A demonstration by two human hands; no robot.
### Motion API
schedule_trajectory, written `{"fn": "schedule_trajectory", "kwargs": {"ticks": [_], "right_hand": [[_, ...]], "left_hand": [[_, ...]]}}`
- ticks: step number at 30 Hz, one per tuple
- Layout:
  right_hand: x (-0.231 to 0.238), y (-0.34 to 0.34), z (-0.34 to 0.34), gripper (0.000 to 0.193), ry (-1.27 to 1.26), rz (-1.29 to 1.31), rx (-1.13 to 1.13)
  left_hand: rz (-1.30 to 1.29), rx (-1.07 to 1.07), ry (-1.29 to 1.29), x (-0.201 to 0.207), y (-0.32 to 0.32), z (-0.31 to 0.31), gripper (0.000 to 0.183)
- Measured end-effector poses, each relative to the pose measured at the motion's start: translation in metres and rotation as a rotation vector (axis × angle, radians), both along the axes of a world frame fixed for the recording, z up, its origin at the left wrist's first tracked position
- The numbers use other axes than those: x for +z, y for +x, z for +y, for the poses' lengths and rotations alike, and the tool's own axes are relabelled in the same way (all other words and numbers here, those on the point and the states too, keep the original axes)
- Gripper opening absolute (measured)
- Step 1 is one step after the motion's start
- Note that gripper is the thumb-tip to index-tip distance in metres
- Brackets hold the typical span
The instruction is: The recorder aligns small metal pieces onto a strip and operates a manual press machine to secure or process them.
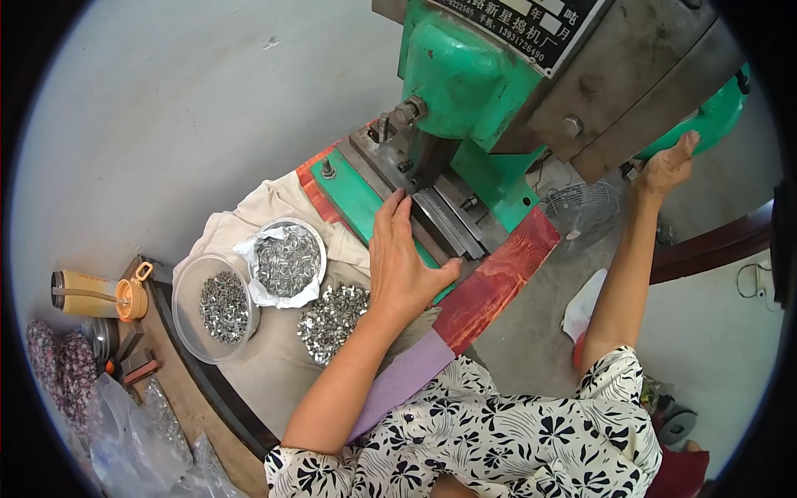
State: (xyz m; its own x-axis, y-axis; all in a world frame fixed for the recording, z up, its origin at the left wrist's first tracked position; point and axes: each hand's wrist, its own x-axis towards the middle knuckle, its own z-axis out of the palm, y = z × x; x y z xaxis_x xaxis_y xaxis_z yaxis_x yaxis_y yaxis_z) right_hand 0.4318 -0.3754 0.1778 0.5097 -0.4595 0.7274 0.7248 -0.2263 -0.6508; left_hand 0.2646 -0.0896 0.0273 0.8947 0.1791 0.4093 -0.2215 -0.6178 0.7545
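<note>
resting flat, left hand [402, 264] fingers spread on press bed [359, 202]; right hand [664, 170] grip unclear.

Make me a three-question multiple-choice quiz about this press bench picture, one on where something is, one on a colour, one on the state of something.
1. Where does the left hand rest?
A. On the bed of the press, by the metal die
B. Inside the clear tub
C. On the bottle

2. What colour is the body of the press?
A. Yellow
B. Green
C. Black

3. How do the small metal pieces nearest the left hand lie?
A. Stacked in a closed box
B. Hung on a hook
C. In a loose heap on the cloth

Answers:
1. A, the palm lies flat by the die, fingers spread.
2. B, the casting is bright green.
3. C, they lie scattered on the beige cloth, beside the clear tub and the lined bowl, which hold more.
</note>
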Motion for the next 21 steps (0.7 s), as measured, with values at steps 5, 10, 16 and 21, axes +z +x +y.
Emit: {"fn": "schedule_trajectory", "kwargs": {"ticks": [5,10,16,21], "right_hand": [[-0.002,0.004,0.000,0.066,-0.029,0.006,0.065],[-0.004,0.015,-0.013,0.065,0.032,-0.088,0.109],[-0.008,0.024,-0.022,0.057,0.099,-0.099,0.158],[0.033,0.017,-0.041,0.043,-0.045,-0.019,0.040]], "left_hand": [[-0.007,0.007,-0.019,-0.001,0.000,0.002,0.098],[-0.022,0.031,-0.038,0.005,0.000,-0.003,0.097],[-0.025,0.037,-0.041,0.004,0.000,-0.002,0.097],[-0.013,0.039,-0.032,0.004,0.000,-0.001,0.096]]}}
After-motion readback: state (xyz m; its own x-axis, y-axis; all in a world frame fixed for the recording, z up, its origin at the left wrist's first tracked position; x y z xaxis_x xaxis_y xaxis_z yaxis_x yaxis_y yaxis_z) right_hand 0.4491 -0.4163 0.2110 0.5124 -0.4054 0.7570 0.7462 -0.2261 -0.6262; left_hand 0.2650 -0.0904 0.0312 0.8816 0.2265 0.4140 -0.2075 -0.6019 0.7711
